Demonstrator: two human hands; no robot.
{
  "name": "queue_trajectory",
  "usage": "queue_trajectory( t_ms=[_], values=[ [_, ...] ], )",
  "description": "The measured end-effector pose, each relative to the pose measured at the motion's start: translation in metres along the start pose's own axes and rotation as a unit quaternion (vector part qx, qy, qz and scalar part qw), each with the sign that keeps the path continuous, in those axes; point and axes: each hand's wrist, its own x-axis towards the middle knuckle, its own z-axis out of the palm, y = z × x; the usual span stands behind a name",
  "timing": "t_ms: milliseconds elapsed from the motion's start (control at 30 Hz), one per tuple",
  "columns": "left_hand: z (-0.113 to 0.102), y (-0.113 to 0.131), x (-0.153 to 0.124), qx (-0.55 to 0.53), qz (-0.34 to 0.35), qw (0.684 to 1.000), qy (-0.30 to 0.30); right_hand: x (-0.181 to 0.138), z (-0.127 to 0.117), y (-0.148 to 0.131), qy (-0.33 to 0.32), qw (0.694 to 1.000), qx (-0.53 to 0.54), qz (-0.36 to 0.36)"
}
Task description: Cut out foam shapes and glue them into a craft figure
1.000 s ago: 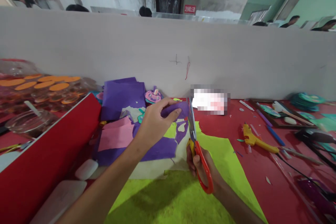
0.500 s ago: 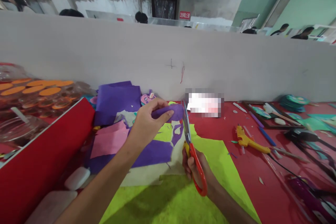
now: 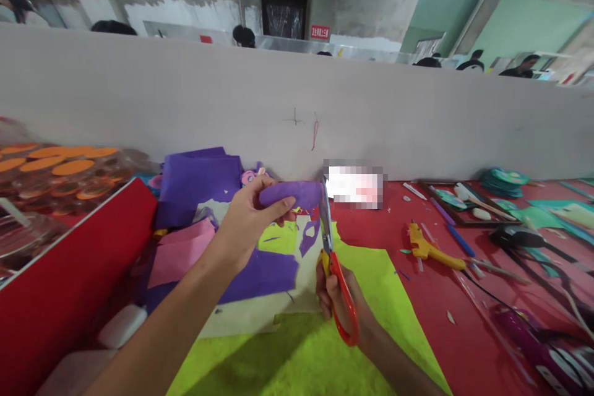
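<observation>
A small purple felt piece [image 3: 299,194] is pinched between the thumb and fingers of my left hand [image 3: 255,215]. My right hand [image 3: 341,294] grips scissors [image 3: 346,306] with red and yellow handles, blades pointing up. The blades stand at the right end of the felt piece; whether they bite into it I cannot tell. Below both hands lie a lime-green felt sheet [image 3: 371,284], a larger purple felt piece [image 3: 273,272] and a cut purple scrap with a hole [image 3: 310,236]. Pink felt [image 3: 180,252] lies left of my left forearm.
Folded purple felt [image 3: 199,185] leans at the back left, near orange-topped clear containers [image 3: 74,167] behind a red panel [image 3: 83,291]. On the right are a yellow glue gun [image 3: 434,249], pens, a dark tray [image 3: 496,221] and cables. A white partition [image 3: 208,99] stands behind.
My left fingers have shifted, and more of the purple felt piece shows now, lying flatter towards the blades. The whole view has swung slightly, so things sit a little further left.
</observation>
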Motion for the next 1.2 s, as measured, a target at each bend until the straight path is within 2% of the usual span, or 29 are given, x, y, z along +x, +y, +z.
queue_trajectory(
  t_ms=[100,200,367,567,767,1200],
  values=[
    [0.001,-0.006,0.001,-0.052,0.005,0.998,0.018,-0.001,-0.002,0.004,-0.018,0.999,-0.007,-0.031],
    [0.009,-0.014,-0.002,-0.061,0.011,0.998,0.027,-0.003,-0.002,0.005,-0.022,0.999,-0.012,-0.034],
    [0.026,-0.024,-0.014,-0.019,0.059,0.995,0.082,-0.006,0.0,0.003,-0.042,0.999,0.003,-0.022],
    [0.035,-0.021,-0.025,0.076,0.057,0.993,0.073,-0.011,0.003,0.004,-0.058,0.998,0.015,-0.026],
    [0.037,-0.017,-0.023,0.136,0.074,0.979,0.135,-0.013,0.004,0.003,-0.072,0.997,0.01,-0.019],
    [0.038,-0.017,-0.024,0.121,0.045,0.981,0.145,-0.011,0.006,0.003,-0.055,0.998,0.004,-0.01]
  ],
)
